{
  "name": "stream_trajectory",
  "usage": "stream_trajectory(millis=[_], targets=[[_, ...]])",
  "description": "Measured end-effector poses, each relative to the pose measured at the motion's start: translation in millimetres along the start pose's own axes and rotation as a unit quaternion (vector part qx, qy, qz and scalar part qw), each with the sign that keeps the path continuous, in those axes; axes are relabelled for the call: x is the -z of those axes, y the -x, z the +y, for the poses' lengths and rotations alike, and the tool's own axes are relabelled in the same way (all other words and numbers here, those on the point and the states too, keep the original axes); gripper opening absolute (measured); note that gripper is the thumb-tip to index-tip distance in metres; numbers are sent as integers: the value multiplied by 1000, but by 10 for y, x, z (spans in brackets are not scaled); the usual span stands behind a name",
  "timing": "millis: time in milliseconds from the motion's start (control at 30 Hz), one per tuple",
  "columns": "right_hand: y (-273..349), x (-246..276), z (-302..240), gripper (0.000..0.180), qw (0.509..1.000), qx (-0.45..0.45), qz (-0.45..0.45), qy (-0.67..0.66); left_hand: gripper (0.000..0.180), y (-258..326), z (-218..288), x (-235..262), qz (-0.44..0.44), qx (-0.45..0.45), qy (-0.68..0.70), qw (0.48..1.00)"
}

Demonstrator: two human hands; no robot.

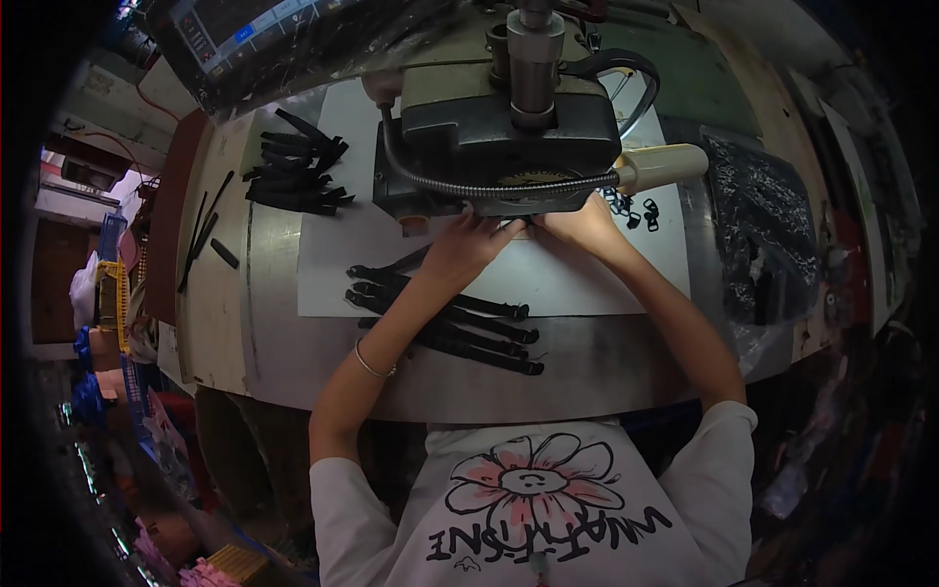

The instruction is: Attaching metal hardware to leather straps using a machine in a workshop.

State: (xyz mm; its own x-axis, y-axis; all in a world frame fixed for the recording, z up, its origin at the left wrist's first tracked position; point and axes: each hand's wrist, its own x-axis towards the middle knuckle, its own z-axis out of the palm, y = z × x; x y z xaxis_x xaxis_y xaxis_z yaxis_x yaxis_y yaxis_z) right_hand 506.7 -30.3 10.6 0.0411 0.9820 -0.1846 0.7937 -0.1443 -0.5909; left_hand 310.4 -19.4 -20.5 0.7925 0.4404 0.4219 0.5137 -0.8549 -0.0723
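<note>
Both of my hands reach in beneath the dark head of a sewing machine [499, 147]. My left hand [468, 249] is closed, its fingertips pressed together below the machine's front edge. From the other side my right hand [580, 225] comes in closed, with its fingers partly covered by the machine head. A small dark piece shows between the fingertips, too little of it to name. Black straps [469, 338] lie side by side under my left forearm, their ends sticking out on both sides. One of them slants up toward my left wrist.
A pile of black strap pieces [293, 166] lies at the left. Small black buckles [650, 215] sit right of my right hand, near a clear plastic bag [761, 225] of dark parts. Thin dark strips [207, 230] rest on the left board. A screen [245, 34] stands at the back left.
</note>
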Motion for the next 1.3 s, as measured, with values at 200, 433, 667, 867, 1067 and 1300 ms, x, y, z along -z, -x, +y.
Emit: stream_trajectory(millis=[200, 433, 667, 867, 1067, 1300], targets=[[223, -194, 172, 18, 964, 179, 196, -28, 33, -21, -131, 4, 40, -99, 42, 993], [249, -258, 159, 9, 942, 205, 252, -81, 30, -18, -176, -48, 57, -145, 22, 988], [222, -272, 277, 11, 939, 249, 225, -78, 26, -24, -119, -63, 91, -110, 7, 990], [163, -321, 302, 13, 945, 227, 212, -100, 31, -63, 7, 42, 35, -80, -67, 994], [150, -328, 325, 14, 935, 247, 243, -81, 38, -76, 160, 147, -44, -10, 0, 999], [236, -290, 247, 16, 940, 235, 242, -49, 39, -23, 204, 145, -18, 4, -17, 1000]])
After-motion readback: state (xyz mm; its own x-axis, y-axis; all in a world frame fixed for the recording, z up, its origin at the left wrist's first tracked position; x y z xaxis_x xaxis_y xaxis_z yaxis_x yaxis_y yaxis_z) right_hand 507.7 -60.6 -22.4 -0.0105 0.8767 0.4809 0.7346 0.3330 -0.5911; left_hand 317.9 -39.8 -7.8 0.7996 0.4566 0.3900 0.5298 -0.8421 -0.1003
